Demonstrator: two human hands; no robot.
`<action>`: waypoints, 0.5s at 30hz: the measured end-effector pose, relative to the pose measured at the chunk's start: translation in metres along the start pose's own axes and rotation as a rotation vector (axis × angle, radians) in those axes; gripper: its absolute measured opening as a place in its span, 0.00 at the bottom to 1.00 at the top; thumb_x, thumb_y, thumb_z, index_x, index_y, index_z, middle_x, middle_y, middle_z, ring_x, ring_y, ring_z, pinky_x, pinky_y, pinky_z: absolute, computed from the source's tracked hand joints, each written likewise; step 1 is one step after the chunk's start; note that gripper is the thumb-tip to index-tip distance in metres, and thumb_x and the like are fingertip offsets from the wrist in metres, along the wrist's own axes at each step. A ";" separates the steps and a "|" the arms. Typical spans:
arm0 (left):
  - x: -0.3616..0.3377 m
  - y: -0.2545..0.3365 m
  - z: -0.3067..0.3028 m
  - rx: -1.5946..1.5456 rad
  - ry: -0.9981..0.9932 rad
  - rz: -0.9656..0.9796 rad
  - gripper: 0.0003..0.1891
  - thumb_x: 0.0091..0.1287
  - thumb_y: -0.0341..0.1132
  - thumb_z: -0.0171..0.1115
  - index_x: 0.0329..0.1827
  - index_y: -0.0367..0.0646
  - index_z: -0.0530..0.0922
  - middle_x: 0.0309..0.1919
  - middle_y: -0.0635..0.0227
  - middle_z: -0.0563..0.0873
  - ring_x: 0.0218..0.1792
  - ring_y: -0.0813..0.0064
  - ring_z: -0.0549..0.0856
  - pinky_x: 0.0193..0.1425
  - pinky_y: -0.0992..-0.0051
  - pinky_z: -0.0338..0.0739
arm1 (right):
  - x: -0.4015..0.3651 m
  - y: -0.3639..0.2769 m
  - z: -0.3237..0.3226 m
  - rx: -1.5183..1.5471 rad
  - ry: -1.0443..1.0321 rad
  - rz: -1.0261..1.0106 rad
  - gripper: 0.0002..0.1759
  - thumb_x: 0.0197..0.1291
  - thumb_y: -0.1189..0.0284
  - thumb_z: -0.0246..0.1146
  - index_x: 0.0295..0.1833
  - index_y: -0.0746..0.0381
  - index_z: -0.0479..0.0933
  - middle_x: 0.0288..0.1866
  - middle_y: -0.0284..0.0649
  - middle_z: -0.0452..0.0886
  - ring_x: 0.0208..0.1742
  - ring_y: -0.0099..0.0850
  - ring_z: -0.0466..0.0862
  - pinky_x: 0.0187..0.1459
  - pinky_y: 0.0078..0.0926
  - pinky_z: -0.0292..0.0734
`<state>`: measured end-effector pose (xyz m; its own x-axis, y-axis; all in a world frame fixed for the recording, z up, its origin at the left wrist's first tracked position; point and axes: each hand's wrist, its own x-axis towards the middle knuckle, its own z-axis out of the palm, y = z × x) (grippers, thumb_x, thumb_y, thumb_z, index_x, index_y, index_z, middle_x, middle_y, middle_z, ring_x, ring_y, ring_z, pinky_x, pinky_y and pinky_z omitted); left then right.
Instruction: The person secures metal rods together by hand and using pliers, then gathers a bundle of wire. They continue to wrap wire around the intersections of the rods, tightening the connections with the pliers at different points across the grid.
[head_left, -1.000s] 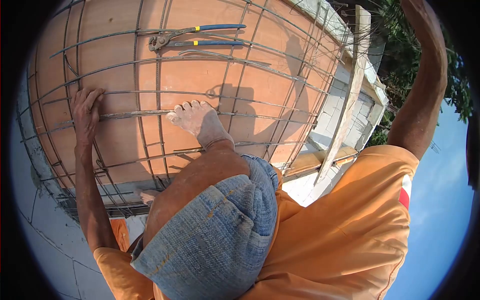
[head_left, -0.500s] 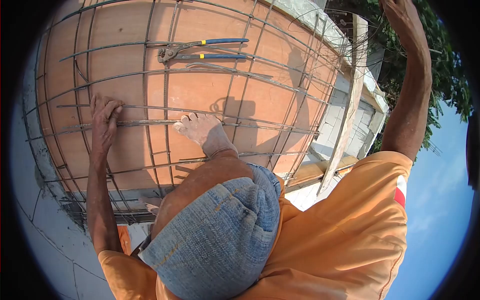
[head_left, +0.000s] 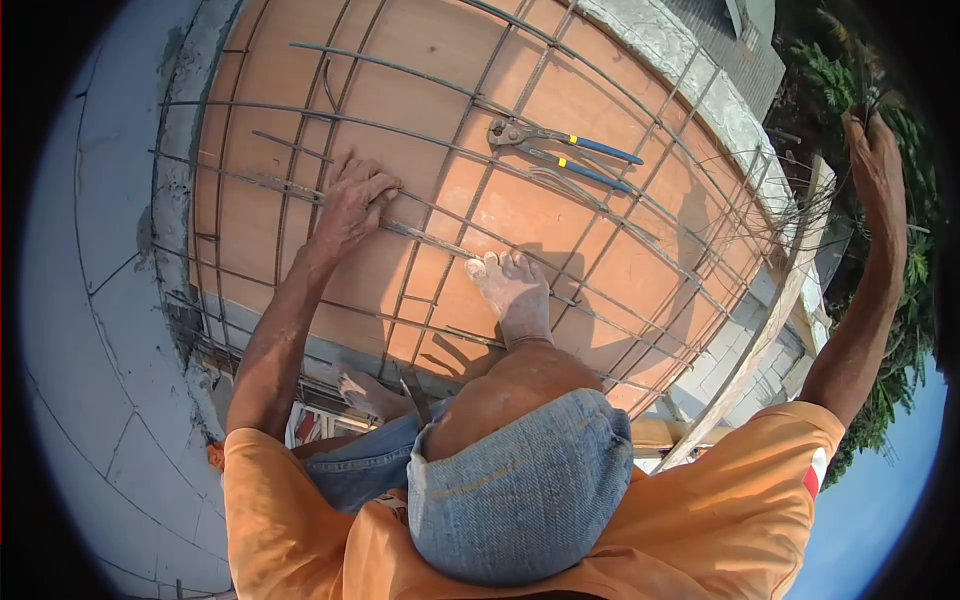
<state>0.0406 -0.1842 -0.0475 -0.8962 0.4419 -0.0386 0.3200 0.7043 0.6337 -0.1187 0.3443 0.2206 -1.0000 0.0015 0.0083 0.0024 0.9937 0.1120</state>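
Note:
My left hand (head_left: 352,208) is closed over a steel reinforcing bar (head_left: 450,242) in a grid laid above orange-brown boards (head_left: 400,80). Its fingers curl down at the bar, and the knuckles catch the sun. My right hand (head_left: 876,165) is raised far out at the right, fingers pointing up, with thin dark strands at the tips; I cannot tell whether it holds them. Blue-handled pincers (head_left: 570,153) with yellow bands lie on the bars beyond my left hand. My dusty bare foot (head_left: 517,295) stands among the bars.
A tangle of thin wire (head_left: 785,200) spreads around the end of a wooden plank (head_left: 760,335) on the right. Rough concrete edging (head_left: 690,75) borders the boards. White blockwork (head_left: 735,350) shows below the plank, and a grey wall (head_left: 90,330) fills the left side.
The view has turned and shifted, so the grid slants and the pincers appear farther right. My right hand has come lower into view. My left hand stays on the bars.

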 end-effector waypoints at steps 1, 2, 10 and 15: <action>-0.003 -0.001 -0.002 0.015 0.006 0.011 0.08 0.57 0.26 0.66 0.39 0.46 0.82 0.36 0.68 0.79 0.46 0.64 0.79 0.73 0.54 0.60 | 0.000 -0.003 0.003 0.045 -0.040 0.038 0.20 0.71 0.56 0.53 0.47 0.64 0.75 0.30 0.33 0.70 0.33 0.26 0.69 0.37 0.28 0.67; -0.006 -0.004 -0.003 0.016 0.006 0.041 0.09 0.57 0.25 0.65 0.40 0.45 0.81 0.38 0.69 0.80 0.48 0.63 0.79 0.74 0.53 0.60 | 0.010 0.017 0.013 0.085 -0.066 0.051 0.22 0.72 0.55 0.53 0.52 0.64 0.76 0.33 0.35 0.72 0.34 0.27 0.71 0.39 0.28 0.68; -0.002 -0.001 -0.062 -0.541 0.267 -0.360 0.15 0.69 0.38 0.61 0.54 0.40 0.80 0.55 0.61 0.80 0.58 0.64 0.78 0.65 0.67 0.71 | 0.077 -0.136 0.008 0.341 -0.011 -0.262 0.27 0.70 0.53 0.56 0.64 0.62 0.72 0.53 0.43 0.76 0.52 0.32 0.77 0.56 0.29 0.71; 0.023 -0.002 -0.180 -1.212 0.479 -0.140 0.44 0.60 0.58 0.67 0.72 0.38 0.62 0.63 0.53 0.73 0.65 0.60 0.75 0.69 0.61 0.70 | 0.087 -0.319 -0.015 0.612 -0.170 -0.545 0.26 0.66 0.51 0.59 0.56 0.62 0.74 0.39 0.34 0.74 0.40 0.24 0.73 0.44 0.21 0.68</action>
<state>-0.0361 -0.2753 0.0891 -0.9990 -0.0102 -0.0427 -0.0370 -0.3267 0.9444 -0.2069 0.0257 0.2010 -0.8473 -0.5291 -0.0462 -0.4380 0.7453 -0.5026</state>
